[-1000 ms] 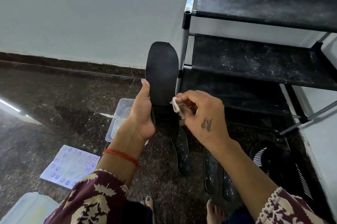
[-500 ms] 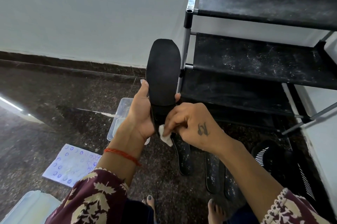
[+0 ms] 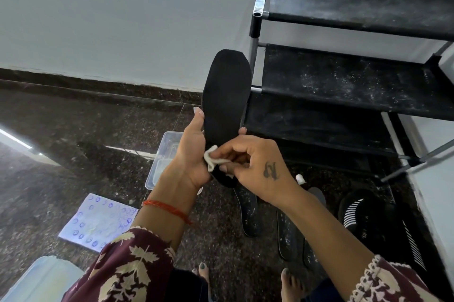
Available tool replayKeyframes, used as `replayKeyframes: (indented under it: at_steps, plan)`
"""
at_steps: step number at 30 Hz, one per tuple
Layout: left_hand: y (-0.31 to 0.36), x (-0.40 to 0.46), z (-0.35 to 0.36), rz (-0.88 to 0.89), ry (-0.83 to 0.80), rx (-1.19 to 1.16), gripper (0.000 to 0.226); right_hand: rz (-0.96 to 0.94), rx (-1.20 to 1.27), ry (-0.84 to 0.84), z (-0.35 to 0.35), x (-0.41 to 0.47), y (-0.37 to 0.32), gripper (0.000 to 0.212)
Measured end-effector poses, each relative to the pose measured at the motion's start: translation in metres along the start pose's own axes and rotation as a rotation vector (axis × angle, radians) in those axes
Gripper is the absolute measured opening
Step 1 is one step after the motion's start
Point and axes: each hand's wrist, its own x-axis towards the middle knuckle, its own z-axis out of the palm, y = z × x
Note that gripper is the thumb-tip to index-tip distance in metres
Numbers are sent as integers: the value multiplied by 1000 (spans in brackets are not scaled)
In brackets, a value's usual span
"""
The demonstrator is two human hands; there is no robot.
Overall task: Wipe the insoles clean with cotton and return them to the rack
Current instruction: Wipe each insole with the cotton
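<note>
Black insole [image 3: 226,105] heel hidden: left hand [image 3: 194,154] fingers grip it, right hand [image 3: 255,166] pinches cotton [image 3: 213,160].

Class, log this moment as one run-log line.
step: wiping | left hand: holds insole upright | right hand: pinches cotton against insole | rack: shelves bare

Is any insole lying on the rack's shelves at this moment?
No. The rack shelves are bare; one insole is in hand, the others lie on the floor.
</note>
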Motion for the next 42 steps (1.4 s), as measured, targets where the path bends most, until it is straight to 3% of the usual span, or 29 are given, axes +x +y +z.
replayKeyframes:
  at_steps: [6, 7, 9, 12, 16, 19, 25, 27, 29, 32, 36, 42]
  plan:
    - [0, -1, 1, -1, -31, 3, 79, -89, -212, -94, -18, 0, 6, 19]
    - [0, 0, 2, 8, -20, -8, 77, -87, -267, -51, -20, -1, 9, 13]
    - [1, -1, 3, 15, -24, -9, 76, -60, -349, 143, -23, -1, 10, 20]
    - [1, -4, 6, 13, -43, 11, 77, 25, -176, 321, -18, 2, 8, 13]
    - [-1, -1, 7, 6, 17, -8, 77, 90, -41, 148, 3, 0, 4, 22]
    - [0, 0, 2, -4, 41, -33, 78, 16, 32, 33, 5, -1, -3, 25]
    - [1, 0, 0, 1, -11, -24, 79, -135, -199, -156, -14, -2, -2, 23]
    - [1, 1, 0, 24, -10, -33, 77, -142, -385, -102, -20, -4, 3, 29]
    - [2, 0, 1, 33, -17, -14, 78, -118, -492, 99, -23, -4, 7, 33]
    - [1, -1, 5, 22, -22, 11, 80, -78, -383, 317, -17, -3, 5, 19]
    - [-1, -3, 7, 17, -29, 14, 82, -167, -282, 151, 7, -7, -2, 21]
    - [1, -2, 0, 13, -8, 40, 85, -174, -469, 125, 5, -8, 5, 15]
